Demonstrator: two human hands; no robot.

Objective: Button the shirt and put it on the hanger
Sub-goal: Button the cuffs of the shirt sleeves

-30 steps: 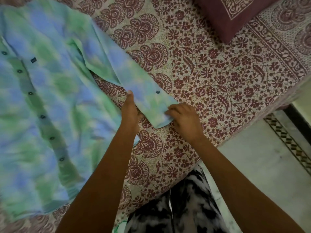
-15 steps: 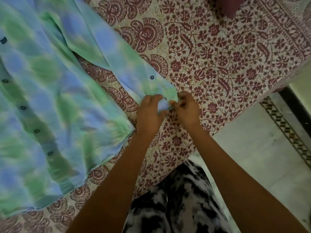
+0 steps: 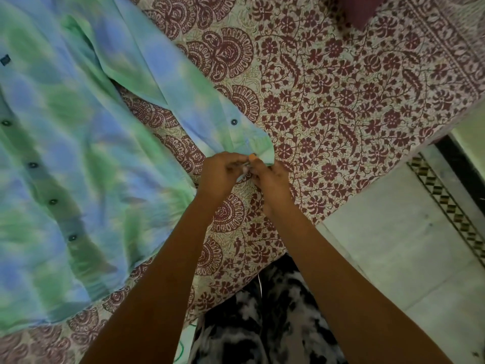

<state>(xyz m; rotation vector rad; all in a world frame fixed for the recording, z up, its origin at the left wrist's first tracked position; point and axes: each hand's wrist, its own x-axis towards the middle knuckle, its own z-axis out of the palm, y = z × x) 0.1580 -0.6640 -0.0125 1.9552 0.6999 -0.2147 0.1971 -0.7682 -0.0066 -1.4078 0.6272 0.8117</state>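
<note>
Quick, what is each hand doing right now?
The left hand pinches the sleeve cuff, fingers curled.
The right hand pinches the same sleeve cuff, fingers curled.

no readable text, small dark shirt [image 3: 78, 143] tag [image 3: 5, 59] illegible

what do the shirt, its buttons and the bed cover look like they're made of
Shirt: thin woven fabric, probably cotton, matte; it creases softly and lies flat.
Buttons: small dark discs with a slight sheen, likely plastic.
Bed cover: matte printed cloth, likely cotton, with a maroon floral print.
</note>
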